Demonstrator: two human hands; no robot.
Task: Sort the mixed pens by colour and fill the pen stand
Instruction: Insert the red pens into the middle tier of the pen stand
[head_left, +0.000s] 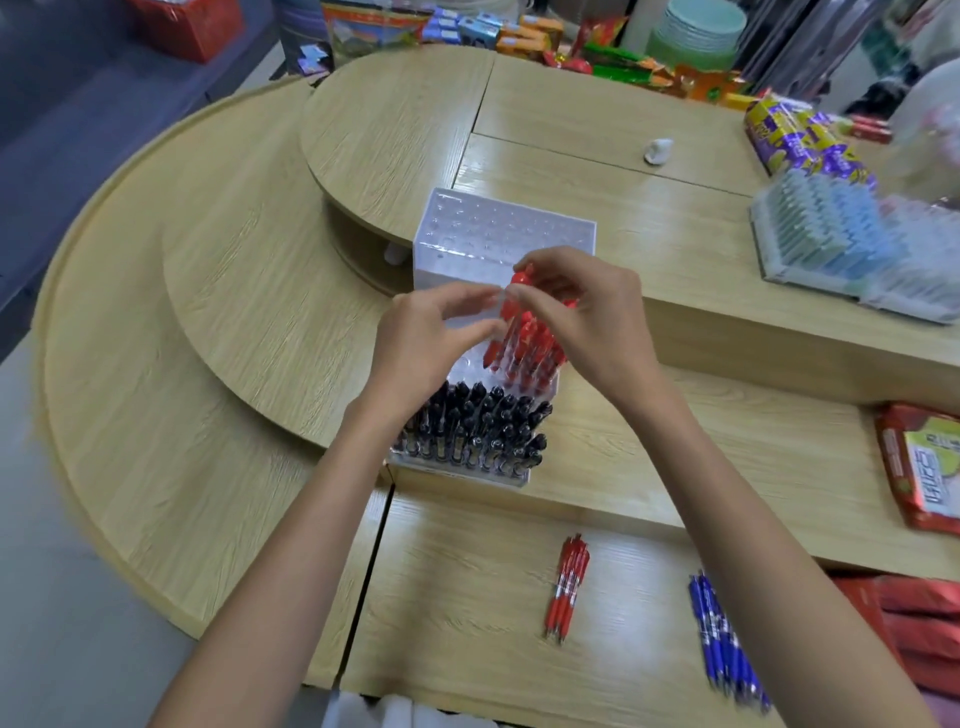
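The right hand (587, 312) is holding the top of a red pen (521, 280), with its fingers curled round it. The left hand (431, 343) is pinching the same pen a little lower, at its clear part, between thumb and finger. The picture is a bit blurry there, so I cannot tell how tight the pinch is. The pen is leaning, with its bottom end pointing down at the stand (467, 244).

Right under the grip, more red pens (530, 358) are standing in the holes of the stand, packed close together. Closer to the person than the grip, black pens (467, 431) are filling the front rows. Behind the grip, the back rows of holes are showing.

Well apart from the grip, near the person's right arm, loose red pens (567, 587) are lying in a bunch on the table (467, 597). Blue pens (724, 639) are lying to the right of them, also in a bunch.
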